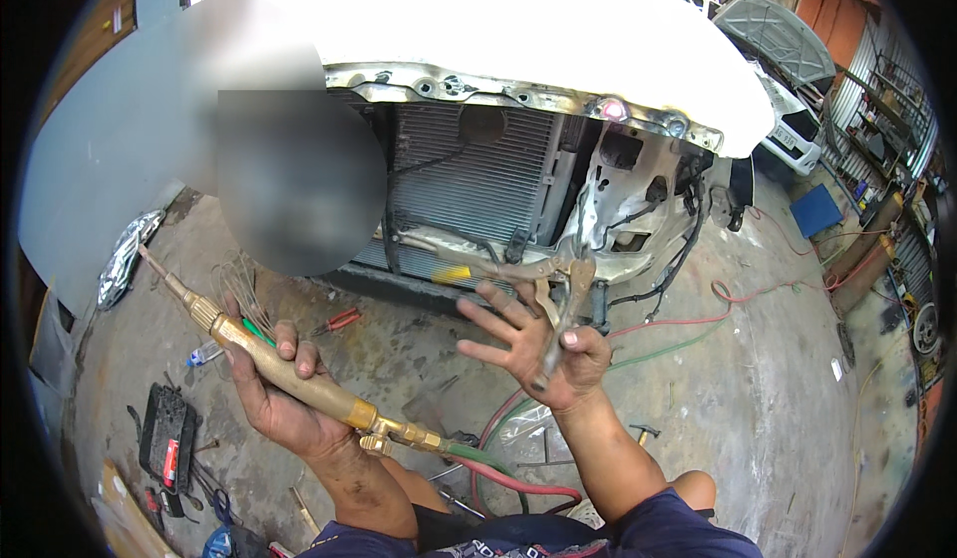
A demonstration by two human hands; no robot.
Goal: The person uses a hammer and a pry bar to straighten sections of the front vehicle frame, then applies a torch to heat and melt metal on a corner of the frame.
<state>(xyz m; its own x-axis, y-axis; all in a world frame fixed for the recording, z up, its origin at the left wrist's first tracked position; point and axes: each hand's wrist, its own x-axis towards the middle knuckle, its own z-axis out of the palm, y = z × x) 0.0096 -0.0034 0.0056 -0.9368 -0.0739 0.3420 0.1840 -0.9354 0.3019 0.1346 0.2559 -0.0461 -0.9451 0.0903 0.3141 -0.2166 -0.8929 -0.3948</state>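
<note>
My left hand (289, 394) is wrapped round the handle of a brass gas torch (314, 391). Its narrow tip points up and left, while a green and a red hose (508, 466) run from its valve end. In front of the car, my right hand (538, 349) is raised, palm up, with the fingers spread. A worn steel hand tool (568, 324), shaped like a wrench, lies across that palm under the thumb; its exact kind is unclear. Beyond the hands, the opened car front (628, 184) shows a radiator (478, 179) under a white hood (538, 30).
Red-handled pliers (344, 320), a hammer (645, 430) and a black tool tray (167, 433) lie on the concrete floor. Red hose (733, 299) loops across the right side. Another car with its hood up (793, 125) stands at the back right. Blurred patches hide the upper left.
</note>
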